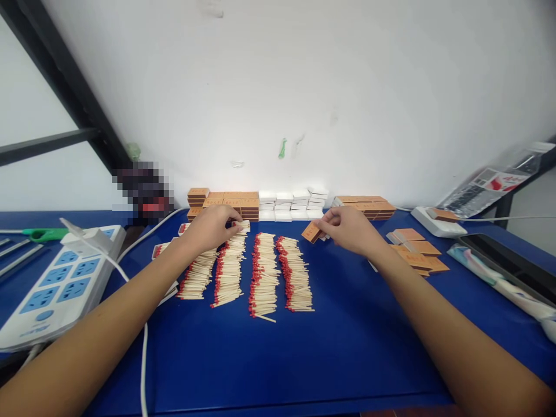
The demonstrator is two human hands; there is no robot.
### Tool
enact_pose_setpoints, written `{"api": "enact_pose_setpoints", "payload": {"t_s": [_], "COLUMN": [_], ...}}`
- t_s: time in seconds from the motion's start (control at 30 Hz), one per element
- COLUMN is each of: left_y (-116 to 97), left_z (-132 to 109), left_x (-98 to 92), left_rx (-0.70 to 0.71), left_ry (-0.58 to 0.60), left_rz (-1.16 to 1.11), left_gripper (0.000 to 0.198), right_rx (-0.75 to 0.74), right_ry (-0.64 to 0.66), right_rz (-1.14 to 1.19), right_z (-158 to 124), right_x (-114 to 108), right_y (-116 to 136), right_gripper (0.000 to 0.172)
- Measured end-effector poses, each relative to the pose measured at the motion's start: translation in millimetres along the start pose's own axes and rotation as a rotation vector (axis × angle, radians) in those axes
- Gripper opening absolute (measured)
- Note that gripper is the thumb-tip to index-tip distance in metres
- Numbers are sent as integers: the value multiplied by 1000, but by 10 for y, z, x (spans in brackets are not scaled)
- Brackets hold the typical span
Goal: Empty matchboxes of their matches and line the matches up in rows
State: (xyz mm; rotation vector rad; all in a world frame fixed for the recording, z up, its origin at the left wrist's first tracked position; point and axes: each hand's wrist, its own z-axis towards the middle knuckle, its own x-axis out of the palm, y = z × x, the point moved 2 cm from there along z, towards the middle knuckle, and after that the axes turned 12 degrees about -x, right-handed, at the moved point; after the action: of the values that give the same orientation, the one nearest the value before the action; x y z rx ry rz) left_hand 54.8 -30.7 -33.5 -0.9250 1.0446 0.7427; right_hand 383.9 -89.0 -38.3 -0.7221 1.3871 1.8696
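Note:
My left hand (212, 229) is closed on a small white matchbox tray (244, 225) with red-tipped matches in it, just above the far end of the match rows. My right hand (347, 229) pinches an orange matchbox sleeve (311, 233), tilted over the blue table; something white shows beside it, partly behind the fingers. Between my arms lie rows of loose matches (264, 275), most with their red heads to the left. Under and beside my left forearm, more filled trays (158, 250) are partly hidden.
Along the wall stand stacked orange matchboxes (232, 202), white trays (284, 207) and orange boxes (365, 205). Loose sleeves (417, 255) lie at right, near a dark case (512, 260) and a plastic-wrapped item (499, 284). At left are a power strip (65, 278) and white cable (145, 359).

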Motion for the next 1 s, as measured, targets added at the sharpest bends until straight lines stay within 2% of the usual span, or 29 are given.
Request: {"api": "enact_pose_setpoints", "payload": {"t_s": [0.13,0.2,0.33,0.47,0.6,0.7,0.8,0.87,1.0], "left_y": [-132,-207,-312,-326,-300,-307,-374,-461,-684], "left_z": [-102,-175,-352,-515,-590,-610,-647,-695,-817], "left_x": [-119,-162,-188,-172,-147,-124,-108,-92,-27], "left_rx": [31,52,109,167,215,248,264,287,375], "left_ry": [-70,-92,-121,-147,-211,-245,-310,-364,-398], "left_rz": [46,69,109,152,226,273,248,191,84], "left_gripper": [23,25,26,28,31,30,25,22,40], "right_rx": [-48,-78,-154,-107,-30,-29,-78,-120,-204], "right_ry": [-181,-200,-153,-98,103,109,-48,-121,-35], "right_rz": [39,27,-164,-336,-322,-313,-292,-129,383], "right_z": [7,8,23,44,47,34,-27,-117,-356], "right_x": [74,136,159,-9,-140,-175,-141,-40,305], "right_y": [28,44,44,-66,-243,-254,-40,201,662], "right_gripper": [26,30,34,29,43,45,48,55,50]}}
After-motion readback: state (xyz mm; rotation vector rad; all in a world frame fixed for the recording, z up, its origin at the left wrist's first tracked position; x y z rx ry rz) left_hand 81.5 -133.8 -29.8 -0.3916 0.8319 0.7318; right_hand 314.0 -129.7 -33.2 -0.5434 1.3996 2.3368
